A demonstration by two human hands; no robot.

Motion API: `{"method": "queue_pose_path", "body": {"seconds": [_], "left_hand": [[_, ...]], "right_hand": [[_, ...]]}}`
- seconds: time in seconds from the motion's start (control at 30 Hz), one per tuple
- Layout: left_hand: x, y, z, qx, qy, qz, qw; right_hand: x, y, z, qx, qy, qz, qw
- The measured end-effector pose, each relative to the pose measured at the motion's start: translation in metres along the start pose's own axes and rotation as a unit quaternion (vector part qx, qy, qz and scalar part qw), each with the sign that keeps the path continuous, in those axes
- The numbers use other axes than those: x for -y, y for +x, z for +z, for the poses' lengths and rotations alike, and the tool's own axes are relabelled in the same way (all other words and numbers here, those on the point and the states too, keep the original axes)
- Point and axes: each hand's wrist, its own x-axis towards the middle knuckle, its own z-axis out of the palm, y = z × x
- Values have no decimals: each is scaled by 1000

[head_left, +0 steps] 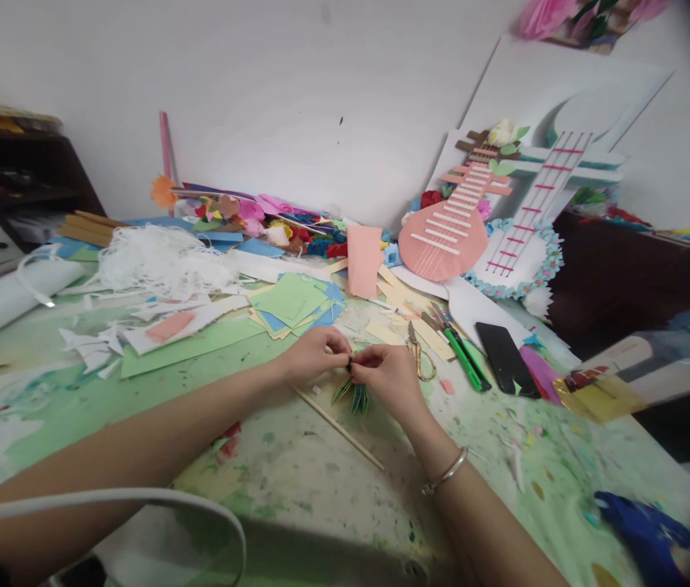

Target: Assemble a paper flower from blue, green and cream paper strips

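My left hand (316,352) and my right hand (389,377) meet over the middle of the paint-spattered table (296,481). Both pinch a small folded paper piece (352,393) with green and blue fan-like strips that hang below my fingers. The fingers of each hand are pressed together on its top. A thin wooden stick (338,427) lies on the table just under my hands. A silver bangle (446,473) circles my right wrist.
Scissors (417,352), a green craft knife (461,355) and a black phone (505,359) lie to the right. Stacked green and blue paper (294,303), a pink paper bag (363,259), white shreds (159,259) and a pink paper lute (450,231) stand behind. A blue glue gun (644,530) is near right.
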Motion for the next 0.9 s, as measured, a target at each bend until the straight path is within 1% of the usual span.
{"method": "queue_pose_path", "body": {"seconds": [0.1, 0.17, 0.23, 0.3, 0.33, 0.4, 0.47, 0.5, 0.63, 0.73, 0.83, 0.9], "left_hand": [[-1, 0, -1, -2, -16, -4, 1000], [0, 0, -1, 1, -45, -10, 999], [2, -1, 0, 10, -82, -25, 996], [6, -1, 3, 20, -97, -30, 995], [7, -2, 5, 23, -89, -16, 996], [9, -3, 8, 21, -52, 41, 998], [9, -3, 10, 5, -1, 99, 995], [8, -4, 10, -6, 25, 118, 993], [5, -4, 10, -38, 110, 180, 977], [5, -5, 9, -44, 146, 228, 962], [5, -4, 9, -40, 173, 250, 952], [4, -4, 10, -40, 182, 248, 951]], "right_hand": [[0, 0, -1, -13, -33, -26, 999], [-2, 1, -3, -15, -23, -28, 999], [-4, 3, -5, 8, 50, 5, 999], [-6, 5, -7, 50, 161, 47, 985], [-7, 6, -9, 69, 211, 61, 973], [-9, 8, -12, 100, 282, 71, 952], [-11, 9, -14, 121, 314, 70, 939], [-12, 9, -15, 128, 322, 69, 936], [-17, 10, -15, 137, 329, 59, 933], [-17, 9, -15, 139, 332, 51, 931], [-17, 9, -16, 141, 331, 49, 932], [-17, 10, -16, 142, 329, 47, 933]]}}
